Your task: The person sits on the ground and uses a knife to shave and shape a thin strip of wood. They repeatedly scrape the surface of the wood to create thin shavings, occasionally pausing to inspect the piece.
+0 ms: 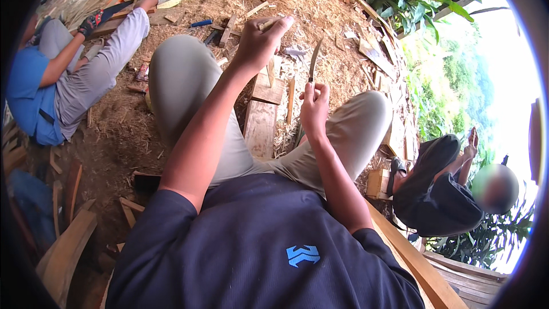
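My right hand (314, 107), above my right knee, is closed around the handle of a knife. The slim, slightly curved knife blade (315, 60) points up and away from me. Farther forward and to the left, my left hand (258, 43) makes a fist around a small piece of wood (266, 24), most of it hidden by the fingers. The two hands are apart, and the blade does not touch the wood. Under them, between my legs, a wooden block (269, 90) meets a longer plank (261, 129). A thin wooden strip (291, 100) lies beside these.
Shavings cover the ground (189, 17), with scrap wood and a blue-handled tool (201, 23) ahead. At left sits a person in a blue shirt (34, 86), gloved hand on a dark tool. Another person in dark clothes (437, 194) sits at right. Long boards (68, 252) lie behind left.
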The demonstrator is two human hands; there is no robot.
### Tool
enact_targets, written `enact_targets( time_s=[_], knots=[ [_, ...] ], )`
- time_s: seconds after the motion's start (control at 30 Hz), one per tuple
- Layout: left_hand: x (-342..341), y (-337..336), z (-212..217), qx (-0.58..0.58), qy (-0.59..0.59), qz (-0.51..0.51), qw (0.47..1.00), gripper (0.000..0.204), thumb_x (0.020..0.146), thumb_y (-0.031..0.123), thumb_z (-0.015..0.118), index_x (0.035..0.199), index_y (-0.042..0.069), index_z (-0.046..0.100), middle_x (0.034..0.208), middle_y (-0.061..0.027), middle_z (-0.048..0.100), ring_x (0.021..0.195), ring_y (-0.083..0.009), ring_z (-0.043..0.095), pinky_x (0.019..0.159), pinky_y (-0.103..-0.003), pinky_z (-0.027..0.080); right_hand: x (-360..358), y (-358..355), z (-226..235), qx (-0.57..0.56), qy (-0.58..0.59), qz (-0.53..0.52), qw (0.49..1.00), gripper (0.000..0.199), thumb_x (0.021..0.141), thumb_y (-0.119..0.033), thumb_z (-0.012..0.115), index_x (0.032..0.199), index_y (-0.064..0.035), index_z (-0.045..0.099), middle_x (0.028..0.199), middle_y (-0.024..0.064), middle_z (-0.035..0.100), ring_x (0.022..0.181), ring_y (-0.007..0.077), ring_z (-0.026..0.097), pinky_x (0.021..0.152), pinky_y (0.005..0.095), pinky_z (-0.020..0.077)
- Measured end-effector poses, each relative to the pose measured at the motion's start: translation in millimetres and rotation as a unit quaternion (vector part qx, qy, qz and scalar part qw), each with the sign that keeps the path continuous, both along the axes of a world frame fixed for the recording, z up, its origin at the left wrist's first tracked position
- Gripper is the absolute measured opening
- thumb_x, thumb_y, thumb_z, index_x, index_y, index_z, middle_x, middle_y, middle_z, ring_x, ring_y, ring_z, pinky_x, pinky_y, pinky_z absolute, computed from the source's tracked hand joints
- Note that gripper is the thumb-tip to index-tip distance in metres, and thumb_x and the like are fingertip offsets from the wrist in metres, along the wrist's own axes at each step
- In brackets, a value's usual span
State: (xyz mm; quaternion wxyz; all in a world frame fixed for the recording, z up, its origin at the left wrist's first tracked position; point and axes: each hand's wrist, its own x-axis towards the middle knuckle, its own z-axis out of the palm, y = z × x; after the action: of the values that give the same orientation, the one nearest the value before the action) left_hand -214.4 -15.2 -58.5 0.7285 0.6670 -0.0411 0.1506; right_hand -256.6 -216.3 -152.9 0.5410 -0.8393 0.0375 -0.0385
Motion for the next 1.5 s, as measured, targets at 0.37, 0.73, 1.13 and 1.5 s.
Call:
enact_targets(
  time_s=[0.37, 0.73, 1.13, 1.5],
  knots=[
    [0.8, 6.4, -7.0, -0.117, -0.061, -0.026, 0.991, 0.045, 0.1, 0.023, 0.048, 0.059, 0.013, 0.031, 0.052, 0.0051, 0.027, 0.044, -0.0086, 0.026, 0.046, -0.028, 0.027, -10.3, 27.4, -4.2, -0.279, 0.071, 0.153, 0.945, 0.024, 0.1, -0.025, 0.051, 0.111, -0.0041, 0.048, 0.083, 0.0287, 0.067, 0.079, 0.0501, 0.064, 0.071, 0.0591, 0.0478],
    [26.1, -28.4, -16.4, -0.073, -0.004, -0.165, 0.984, 0.04, 0.101, 0.022, 0.047, 0.066, 0.008, 0.035, 0.06, 0.0051, 0.031, 0.052, -0.0045, 0.025, 0.048, -0.026, 0.02, 72.7, -38.5, 16.5, -0.072, 0.328, 0.272, 0.902, 0.038, 0.102, -0.035, 0.047, 0.089, -0.0002, 0.057, 0.071, 0.0236, 0.062, 0.07, 0.0467, 0.062, 0.066, 0.053, 0.0473],
    [78.6, -23.2, -19.7, -0.124, -0.023, -0.127, 0.984, 0.041, 0.102, 0.028, 0.043, 0.066, 0.014, 0.03, 0.058, 0.0039, 0.025, 0.048, -0.0071, 0.019, 0.045, -0.025, 0.018, 35.0, -13.6, -36.8, -0.311, -0.022, 0.193, 0.93, 0.022, 0.101, -0.027, 0.051, 0.096, -0.0061, 0.048, 0.059, 0.0166, 0.061, 0.048, 0.0334, 0.062, 0.039, 0.046, 0.0466],
    [90.5, 5.0, -27.6, -0.184, 0.016, -0.116, 0.976, 0.041, 0.101, 0.028, 0.043, 0.065, 0.015, 0.029, 0.055, 0.0043, 0.024, 0.047, -0.0073, 0.017, 0.045, -0.026, 0.016, 89.5, -22.8, 2.0, 0.122, 0.457, 0.236, 0.849, 0.044, 0.102, -0.035, 0.042, 0.104, 0.0033, 0.063, 0.08, 0.0263, 0.065, 0.074, 0.0407, 0.066, 0.069, 0.0496, 0.0498]
  ],
)
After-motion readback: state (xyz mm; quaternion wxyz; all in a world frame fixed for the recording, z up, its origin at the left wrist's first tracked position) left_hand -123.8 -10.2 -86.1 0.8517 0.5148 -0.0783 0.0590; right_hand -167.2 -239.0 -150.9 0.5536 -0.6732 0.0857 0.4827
